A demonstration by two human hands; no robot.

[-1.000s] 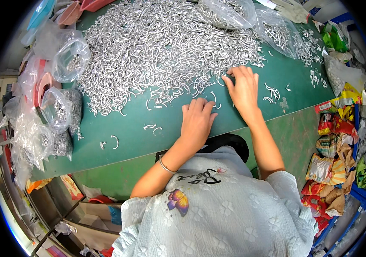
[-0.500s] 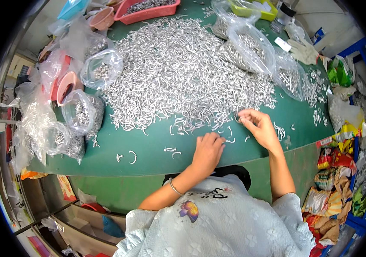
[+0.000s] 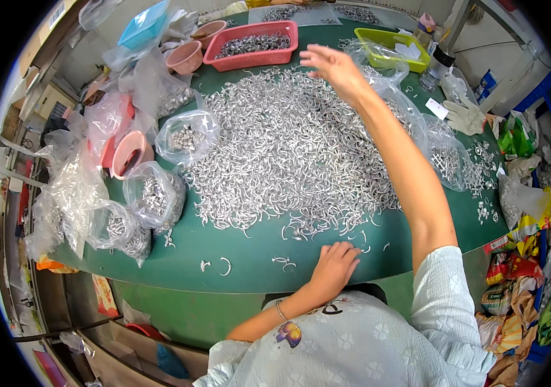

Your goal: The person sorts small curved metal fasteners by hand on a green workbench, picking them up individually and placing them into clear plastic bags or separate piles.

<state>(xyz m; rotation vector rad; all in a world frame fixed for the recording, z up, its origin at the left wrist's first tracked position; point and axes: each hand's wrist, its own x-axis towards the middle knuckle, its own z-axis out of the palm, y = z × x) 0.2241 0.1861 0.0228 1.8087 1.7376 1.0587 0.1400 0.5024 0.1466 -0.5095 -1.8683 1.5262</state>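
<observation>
My right hand (image 3: 332, 68) reaches far forward over the back of a wide heap of small silver curved metal pieces (image 3: 288, 142). Its fingers are stretched and apart, and I see nothing in them. A pink tray (image 3: 250, 63) of similar small metal parts stands just left of that hand. Close to the table's front edge, my left hand (image 3: 337, 266) rests on the green tabletop (image 3: 179, 271) with its fingers bent together. Whatever lies under those fingers is hidden. Several loose curved pieces (image 3: 283, 262) lie to its left.
Clear plastic bags of metal parts (image 3: 153, 197) crowd the left side, near pink bowls (image 3: 132, 155) and a blue basket (image 3: 143, 26). At the right are another filled bag (image 3: 446, 158), a yellow-green basket (image 3: 391, 48) and a whitish glove (image 3: 466, 116).
My right hand has left the near edge of the heap and swung far forward to its back, its fingers opening out. My left hand stays near the front edge. The view has tilted up.
</observation>
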